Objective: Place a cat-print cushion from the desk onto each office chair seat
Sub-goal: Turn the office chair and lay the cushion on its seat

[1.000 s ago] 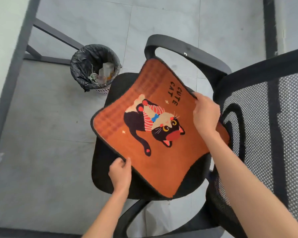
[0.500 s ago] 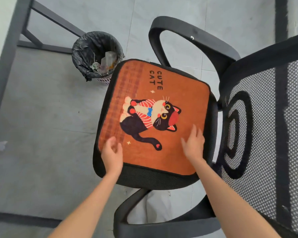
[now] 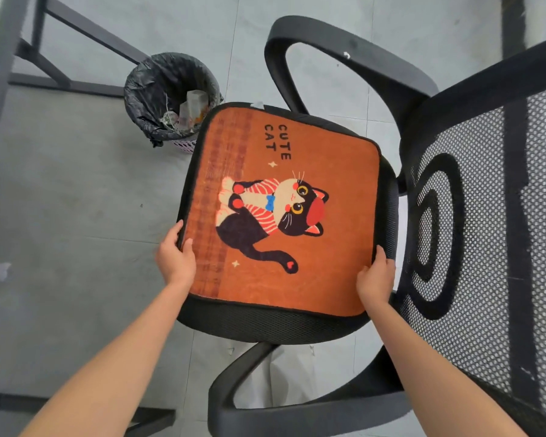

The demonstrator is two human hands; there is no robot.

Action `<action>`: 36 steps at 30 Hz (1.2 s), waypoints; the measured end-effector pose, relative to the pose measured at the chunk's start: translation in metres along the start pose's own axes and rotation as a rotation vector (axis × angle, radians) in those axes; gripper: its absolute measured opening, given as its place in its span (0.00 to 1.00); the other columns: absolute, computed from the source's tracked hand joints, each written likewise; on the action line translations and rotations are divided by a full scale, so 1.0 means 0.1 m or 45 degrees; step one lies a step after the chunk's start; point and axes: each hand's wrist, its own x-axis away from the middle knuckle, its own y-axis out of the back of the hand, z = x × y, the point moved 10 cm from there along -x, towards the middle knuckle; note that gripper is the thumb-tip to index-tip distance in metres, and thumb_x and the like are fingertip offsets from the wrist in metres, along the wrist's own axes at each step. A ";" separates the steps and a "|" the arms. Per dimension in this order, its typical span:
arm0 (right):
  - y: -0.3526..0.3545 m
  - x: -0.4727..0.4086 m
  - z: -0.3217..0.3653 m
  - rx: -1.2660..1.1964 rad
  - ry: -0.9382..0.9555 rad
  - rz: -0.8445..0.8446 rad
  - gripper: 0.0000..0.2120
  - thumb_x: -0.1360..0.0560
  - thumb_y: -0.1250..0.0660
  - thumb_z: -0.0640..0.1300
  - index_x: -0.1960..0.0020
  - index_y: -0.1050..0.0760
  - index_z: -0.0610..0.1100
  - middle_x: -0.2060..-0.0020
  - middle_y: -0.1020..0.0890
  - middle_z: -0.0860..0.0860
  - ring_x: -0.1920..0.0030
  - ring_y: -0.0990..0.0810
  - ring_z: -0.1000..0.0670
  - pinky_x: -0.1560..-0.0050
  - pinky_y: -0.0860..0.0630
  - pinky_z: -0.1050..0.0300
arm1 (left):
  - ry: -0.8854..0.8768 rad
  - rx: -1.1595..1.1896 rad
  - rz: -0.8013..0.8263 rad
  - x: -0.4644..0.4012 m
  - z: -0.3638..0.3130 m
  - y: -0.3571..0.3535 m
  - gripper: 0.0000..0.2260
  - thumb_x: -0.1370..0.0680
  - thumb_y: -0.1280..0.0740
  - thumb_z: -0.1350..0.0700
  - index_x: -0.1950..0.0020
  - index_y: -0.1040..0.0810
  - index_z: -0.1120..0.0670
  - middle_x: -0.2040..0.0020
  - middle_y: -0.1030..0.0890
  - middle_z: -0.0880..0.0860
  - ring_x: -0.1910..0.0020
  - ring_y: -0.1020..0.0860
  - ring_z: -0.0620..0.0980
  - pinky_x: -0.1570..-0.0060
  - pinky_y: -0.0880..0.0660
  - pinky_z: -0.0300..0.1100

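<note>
Office chair (image 3: 312, 323) fills the right of the view: black mesh seat, curved black plastic armrests far and near, perforated mesh backrest (image 3: 486, 231) with dark ring pattern standing at the seat's right edge. Grey tiled floor (image 3: 60, 200) below; grey metal desk frame (image 3: 0, 67) at upper left. Cat-print cushion (image 3: 328, 171) lies flat on the seat, roughly square, rounded corners, black piping, orange short-pile face printed with a black cat in a striped top and the words CUTE CAT. Cushion covers most of the seat, with a band of bare mesh showing along the near edge; its sides sit slightly skewed to the seat outline. Cushion lies directly ahead of both hands, each at a near corner, neither clearly closer. Left hand (image 3: 175, 257) grips the near-left edge, thumb on top, fingers curled round the piping. Right hand (image 3: 375, 275) holds the near-right corner, fingers wrapped over the rim beside the backrest. Likely a final squaring nudge before release; soft, light fabric should slide easily on mesh. Waste bin (image 3: 171, 96) with black liner and scraps stands on the floor beyond the seat's far-left corner.
</note>
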 end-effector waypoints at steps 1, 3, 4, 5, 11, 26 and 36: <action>0.03 -0.01 0.01 0.014 0.014 0.000 0.27 0.25 0.45 0.32 0.27 0.43 0.41 0.38 0.32 0.39 0.43 0.28 0.39 0.42 0.30 0.45 | 0.030 0.032 -0.001 0.07 0.06 0.01 0.18 0.24 0.38 0.66 0.34 0.28 0.57 0.36 0.25 0.61 0.35 0.27 0.58 0.35 0.33 0.47; 0.07 -0.01 0.02 0.053 0.038 0.010 0.28 0.25 0.43 0.31 0.27 0.44 0.42 0.40 0.31 0.39 0.45 0.27 0.40 0.44 0.29 0.46 | 0.075 0.044 0.004 0.21 0.18 0.02 0.18 0.24 0.38 0.66 0.33 0.29 0.57 0.36 0.24 0.62 0.36 0.27 0.58 0.36 0.33 0.48; 0.08 0.00 0.01 0.072 0.042 0.023 0.28 0.26 0.43 0.31 0.27 0.44 0.42 0.40 0.31 0.40 0.46 0.27 0.40 0.44 0.29 0.46 | 0.092 0.045 0.008 0.26 0.23 0.03 0.19 0.24 0.37 0.65 0.33 0.29 0.57 0.36 0.24 0.62 0.36 0.27 0.58 0.36 0.32 0.49; 0.07 0.01 -0.01 0.090 0.037 0.041 0.28 0.25 0.43 0.32 0.27 0.44 0.42 0.39 0.32 0.40 0.45 0.27 0.40 0.44 0.29 0.45 | 0.109 0.049 0.017 0.29 0.27 0.03 0.19 0.24 0.37 0.65 0.33 0.29 0.57 0.36 0.25 0.62 0.35 0.28 0.59 0.35 0.33 0.49; -0.08 -0.03 -0.15 0.141 -0.013 0.105 0.27 0.25 0.44 0.32 0.28 0.44 0.42 0.37 0.33 0.38 0.40 0.29 0.38 0.40 0.31 0.42 | 0.145 0.020 0.096 0.21 0.33 0.00 0.19 0.24 0.36 0.64 0.33 0.30 0.56 0.35 0.26 0.62 0.36 0.28 0.59 0.35 0.32 0.50; -0.16 0.01 -0.11 0.190 0.045 0.096 0.26 0.25 0.44 0.34 0.28 0.45 0.37 0.34 0.35 0.36 0.35 0.35 0.37 0.36 0.32 0.42 | 0.014 -0.207 0.073 0.09 0.24 -0.02 0.21 0.24 0.36 0.62 0.30 0.33 0.56 0.36 0.30 0.63 0.35 0.31 0.61 0.33 0.36 0.53; 0.11 0.86 0.60 0.081 0.594 0.106 0.23 0.23 0.45 0.35 0.28 0.43 0.37 0.28 0.39 0.42 0.27 0.42 0.45 0.29 0.44 0.57 | -0.057 0.190 0.261 0.96 -0.36 0.02 0.17 0.23 0.39 0.64 0.34 0.28 0.56 0.43 0.20 0.55 0.44 0.23 0.50 0.40 0.29 0.41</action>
